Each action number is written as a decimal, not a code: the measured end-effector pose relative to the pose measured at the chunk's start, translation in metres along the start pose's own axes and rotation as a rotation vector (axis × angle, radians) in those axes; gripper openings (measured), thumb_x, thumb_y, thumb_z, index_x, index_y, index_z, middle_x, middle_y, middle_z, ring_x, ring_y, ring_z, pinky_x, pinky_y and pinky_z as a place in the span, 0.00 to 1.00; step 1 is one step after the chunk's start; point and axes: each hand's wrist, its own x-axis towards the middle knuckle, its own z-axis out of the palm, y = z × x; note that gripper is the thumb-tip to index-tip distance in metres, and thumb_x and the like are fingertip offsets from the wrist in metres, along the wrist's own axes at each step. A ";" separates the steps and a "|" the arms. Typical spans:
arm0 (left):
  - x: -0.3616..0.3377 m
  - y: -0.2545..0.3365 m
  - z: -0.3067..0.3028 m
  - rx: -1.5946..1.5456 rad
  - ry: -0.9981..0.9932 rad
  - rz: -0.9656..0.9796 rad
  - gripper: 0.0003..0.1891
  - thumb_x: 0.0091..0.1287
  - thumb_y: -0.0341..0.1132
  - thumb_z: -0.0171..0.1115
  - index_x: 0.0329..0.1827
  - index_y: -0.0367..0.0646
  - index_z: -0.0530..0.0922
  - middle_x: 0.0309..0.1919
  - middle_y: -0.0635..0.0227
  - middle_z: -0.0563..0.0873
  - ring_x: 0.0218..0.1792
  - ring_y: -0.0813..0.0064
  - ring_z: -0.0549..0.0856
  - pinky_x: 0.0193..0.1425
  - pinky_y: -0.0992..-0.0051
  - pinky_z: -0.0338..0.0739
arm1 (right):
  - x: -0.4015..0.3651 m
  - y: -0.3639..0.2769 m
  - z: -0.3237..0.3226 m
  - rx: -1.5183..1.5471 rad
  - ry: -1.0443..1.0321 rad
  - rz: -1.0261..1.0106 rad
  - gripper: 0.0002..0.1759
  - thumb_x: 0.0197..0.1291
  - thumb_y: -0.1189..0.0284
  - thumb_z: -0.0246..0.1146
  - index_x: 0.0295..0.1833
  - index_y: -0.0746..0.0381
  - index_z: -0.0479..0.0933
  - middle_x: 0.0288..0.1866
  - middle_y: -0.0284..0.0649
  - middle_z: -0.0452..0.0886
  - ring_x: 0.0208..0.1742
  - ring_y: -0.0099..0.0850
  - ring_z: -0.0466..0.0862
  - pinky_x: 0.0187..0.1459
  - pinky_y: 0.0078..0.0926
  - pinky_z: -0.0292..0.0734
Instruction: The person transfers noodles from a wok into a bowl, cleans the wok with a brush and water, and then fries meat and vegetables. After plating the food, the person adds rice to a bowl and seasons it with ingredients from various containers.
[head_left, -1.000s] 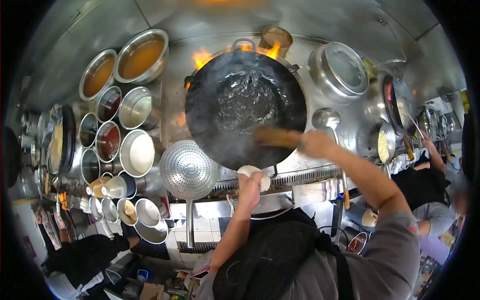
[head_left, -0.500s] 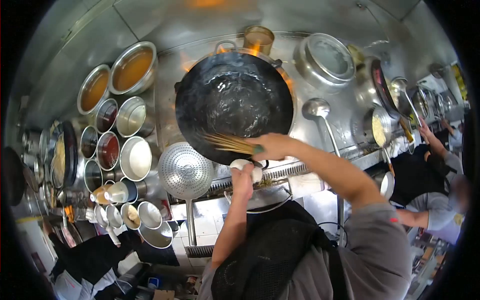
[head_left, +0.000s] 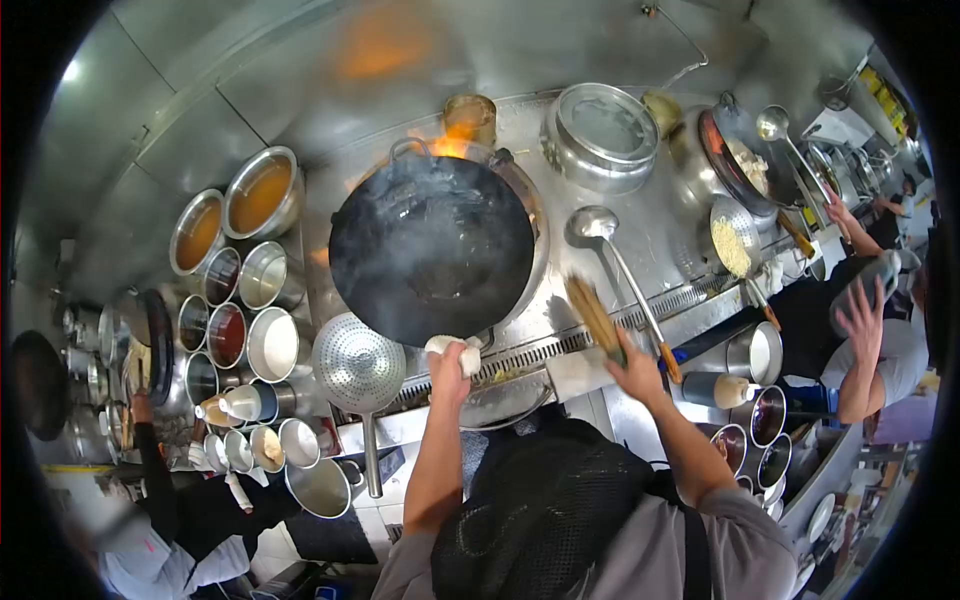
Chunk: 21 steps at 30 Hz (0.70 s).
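A large black wok (head_left: 435,245) sits tilted over the burner, with flames behind its far rim and steam rising from it. My left hand (head_left: 450,368) is closed on a white cloth (head_left: 456,352) at the wok's near edge. To the right of the wok, my right hand (head_left: 637,372) grips the handle end of a bamboo brush (head_left: 595,315), whose bristles point up and left over the stove top. The brush is apart from the wok. A steel ladle (head_left: 625,265) with a wooden handle lies just right of the brush.
A perforated skimmer (head_left: 358,365) rests left of the wok. Further left stand sauce containers (head_left: 227,335) and bowls of brown liquid (head_left: 262,195). Behind, at the right, is a lidded pot (head_left: 605,135). Co-workers stand at both sides; one's raised hand (head_left: 862,318) shows at the right.
The brush in my right hand has moved out of the wok to the right. The bubbling liquid seen in the wok has gone, and the wok is tilted differently. The view has shifted.
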 end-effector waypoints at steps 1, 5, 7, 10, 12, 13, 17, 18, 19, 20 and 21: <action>-0.008 0.000 0.001 0.006 0.002 0.019 0.17 0.55 0.23 0.61 0.48 0.33 0.71 0.39 0.60 0.80 0.37 0.67 0.84 0.39 0.67 0.81 | -0.018 0.018 0.009 0.000 -0.145 0.095 0.44 0.55 0.62 0.69 0.76 0.56 0.60 0.52 0.63 0.80 0.52 0.57 0.82 0.53 0.46 0.78; -0.034 -0.008 0.018 0.196 0.087 0.129 0.13 0.55 0.24 0.58 0.44 0.34 0.73 0.37 0.61 0.81 0.35 0.69 0.83 0.39 0.69 0.80 | -0.033 0.006 -0.018 0.409 0.017 0.048 0.41 0.55 0.62 0.69 0.73 0.64 0.63 0.55 0.61 0.80 0.55 0.54 0.83 0.57 0.40 0.76; -0.046 -0.003 0.041 0.448 0.142 0.284 0.13 0.55 0.25 0.59 0.44 0.33 0.73 0.38 0.60 0.82 0.33 0.70 0.82 0.37 0.71 0.79 | -0.012 -0.015 -0.028 0.416 0.102 -0.140 0.41 0.56 0.61 0.70 0.72 0.65 0.64 0.53 0.54 0.83 0.50 0.45 0.86 0.54 0.35 0.77; -0.040 -0.022 0.051 0.842 0.293 0.520 0.29 0.57 0.30 0.61 0.59 0.21 0.64 0.47 0.46 0.80 0.46 0.57 0.81 0.54 0.64 0.75 | 0.048 -0.077 -0.052 1.040 -0.366 0.048 0.42 0.59 0.59 0.70 0.74 0.63 0.63 0.38 0.39 0.81 0.28 0.23 0.78 0.28 0.22 0.75; -0.060 -0.010 0.077 1.009 0.326 0.602 0.46 0.57 0.34 0.62 0.68 0.10 0.45 0.57 0.29 0.71 0.59 0.42 0.74 0.68 0.60 0.64 | 0.094 -0.118 -0.050 1.333 -0.512 0.043 0.42 0.61 0.61 0.69 0.76 0.59 0.59 0.32 0.35 0.77 0.23 0.23 0.76 0.20 0.22 0.68; -0.072 -0.005 0.087 1.021 0.326 0.599 0.46 0.57 0.34 0.62 0.68 0.10 0.45 0.57 0.29 0.71 0.59 0.42 0.74 0.68 0.60 0.64 | 0.116 -0.131 -0.043 1.464 -0.582 0.062 0.41 0.62 0.62 0.68 0.77 0.58 0.58 0.30 0.35 0.76 0.23 0.24 0.76 0.20 0.23 0.67; -0.081 -0.015 0.086 1.024 0.302 0.560 0.43 0.57 0.33 0.62 0.67 0.14 0.50 0.59 0.27 0.68 0.62 0.36 0.70 0.71 0.59 0.61 | 0.129 -0.152 -0.073 1.640 -0.619 0.108 0.41 0.63 0.61 0.68 0.77 0.56 0.57 0.30 0.36 0.75 0.22 0.27 0.76 0.20 0.23 0.67; -0.079 -0.024 0.072 1.128 0.248 0.698 0.39 0.55 0.31 0.63 0.65 0.18 0.55 0.56 0.31 0.70 0.58 0.37 0.72 0.67 0.57 0.64 | 0.115 -0.142 -0.086 1.690 -0.624 0.130 0.41 0.63 0.60 0.68 0.77 0.55 0.56 0.30 0.36 0.75 0.22 0.27 0.76 0.20 0.23 0.68; -0.072 -0.032 0.061 1.220 0.193 0.846 0.35 0.54 0.29 0.65 0.63 0.22 0.60 0.53 0.35 0.72 0.55 0.38 0.74 0.64 0.55 0.67 | 0.105 -0.125 -0.095 1.731 -0.622 0.054 0.36 0.66 0.60 0.64 0.76 0.54 0.59 0.30 0.38 0.76 0.21 0.28 0.76 0.19 0.21 0.68; -0.066 -0.041 0.050 1.195 0.152 0.928 0.38 0.51 0.27 0.67 0.64 0.23 0.60 0.52 0.38 0.72 0.55 0.39 0.74 0.63 0.55 0.67 | 0.100 -0.103 -0.109 1.717 -0.724 0.062 0.30 0.68 0.61 0.61 0.72 0.55 0.62 0.30 0.39 0.76 0.19 0.29 0.76 0.16 0.22 0.69; -0.073 -0.034 0.052 1.196 0.052 0.933 0.39 0.49 0.26 0.67 0.65 0.26 0.60 0.52 0.39 0.72 0.56 0.40 0.74 0.63 0.55 0.67 | 0.095 -0.086 -0.111 1.781 -0.757 0.027 0.25 0.70 0.60 0.58 0.69 0.56 0.65 0.30 0.40 0.76 0.18 0.29 0.76 0.14 0.23 0.69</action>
